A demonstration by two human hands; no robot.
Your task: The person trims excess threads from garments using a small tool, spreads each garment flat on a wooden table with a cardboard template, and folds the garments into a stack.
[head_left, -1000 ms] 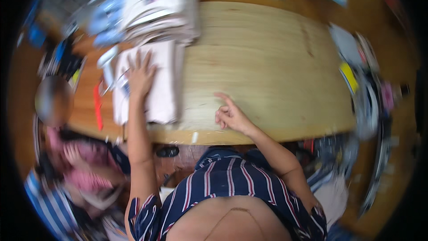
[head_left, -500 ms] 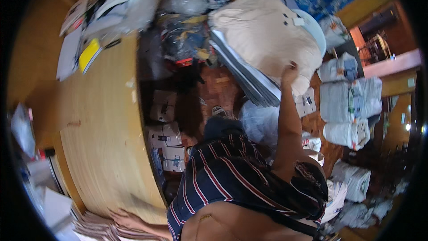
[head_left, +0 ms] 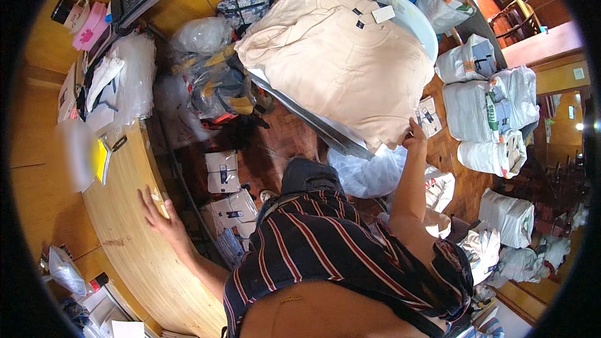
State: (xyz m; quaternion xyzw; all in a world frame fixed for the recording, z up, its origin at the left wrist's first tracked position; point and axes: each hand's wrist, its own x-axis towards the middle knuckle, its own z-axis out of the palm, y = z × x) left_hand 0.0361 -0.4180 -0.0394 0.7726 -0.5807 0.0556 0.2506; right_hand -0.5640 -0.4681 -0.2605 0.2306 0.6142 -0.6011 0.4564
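My right hand grips the lower hem of a beige T-shirt, its fingers closed at the edge of the cloth. The T-shirt lies spread out, with a dark neck label and a white tag at its collar. Grey and white layers show beneath it, and the rim of a pale round basin shows behind. On the left, my left hand is open, fingers spread, over the edge of a light wooden table. It holds nothing.
Packed white bags line the floor on the right. Folded, packaged garments lie beside the table. A yellow-edged notebook and clear plastic sleeves are at the table's far end. A clear plastic bag sits below the T-shirt.
My left hand has left the stack of folded cloth at the lower left and moved forward along the table. My right hand has gone from the T-shirt's surface to its hem. The view has shifted.
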